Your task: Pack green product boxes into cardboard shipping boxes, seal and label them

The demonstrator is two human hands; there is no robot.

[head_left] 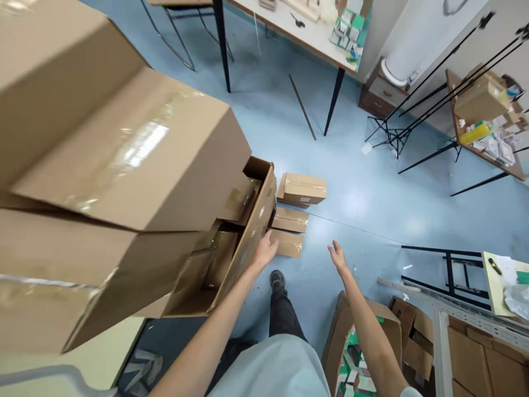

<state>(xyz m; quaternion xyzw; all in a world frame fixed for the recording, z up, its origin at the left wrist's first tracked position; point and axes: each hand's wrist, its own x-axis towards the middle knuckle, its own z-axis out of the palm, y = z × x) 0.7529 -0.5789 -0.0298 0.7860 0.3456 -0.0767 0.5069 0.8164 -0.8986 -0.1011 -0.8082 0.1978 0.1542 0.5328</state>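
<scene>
My left hand (265, 251) is beside the outer wall of a big open carton (253, 234), its fingers apart and nothing seen in them. Whether it touches the carton wall I cannot tell. Past its fingertips, small taped cardboard boxes lie low by the carton: a closed box (289, 244), another just beyond it (291, 219), and a larger taped box (306, 188) farther off. Above the bare blue floor, my right hand (338, 257) is held out with fingers spread, holding nothing. Large taped cartons (165, 165) rise on the left, partly over the open carton, which has more cardboard inside.
An open carton of green-and-white packs (353, 358) stands below my right forearm. Black-legged tables stand ahead (285, 25) and at right (454, 110), near thin black tripods (388, 132). A metal frame (442, 342) and a small stand (450, 275) are at lower right. A strip (302, 107) lies on the floor.
</scene>
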